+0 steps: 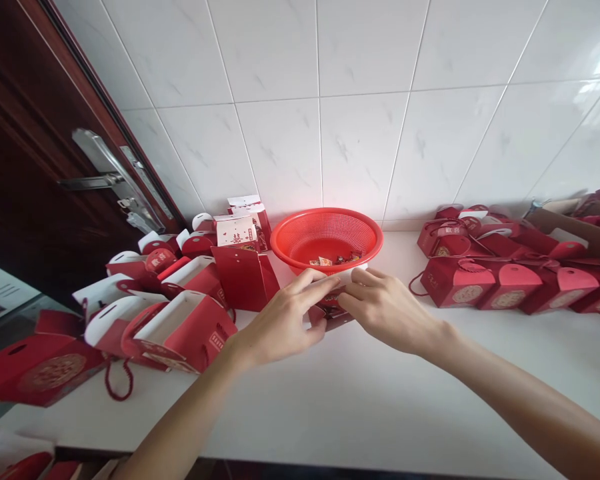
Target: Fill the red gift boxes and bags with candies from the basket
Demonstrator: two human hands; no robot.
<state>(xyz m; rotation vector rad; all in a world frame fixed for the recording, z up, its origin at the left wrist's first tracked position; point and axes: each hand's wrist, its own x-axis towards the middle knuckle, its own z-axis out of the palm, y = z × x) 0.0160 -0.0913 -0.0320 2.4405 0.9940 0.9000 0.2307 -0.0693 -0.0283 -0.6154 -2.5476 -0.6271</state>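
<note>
Both my hands are on a small red gift box [333, 299] in front of the basket, low over the white tabletop. A pale flap shows at its top. My left hand [291, 312] grips the box's left side, thumb below and fingers along the flap. My right hand [387, 308] has its fingers curled on the flap's right end. Much of the box is hidden by my fingers. Just behind stands a red plastic mesh basket [300, 240] with several small wrapped candies [323, 261] at its bottom.
Several open red boxes [185, 330] crowd the left side; a taller red box [245, 277] stands beside the basket. Closed red boxes [517, 287] line the right, near a brown carton [570, 230]. A white tiled wall [360, 153] is behind, a dark door [25, 133] at left.
</note>
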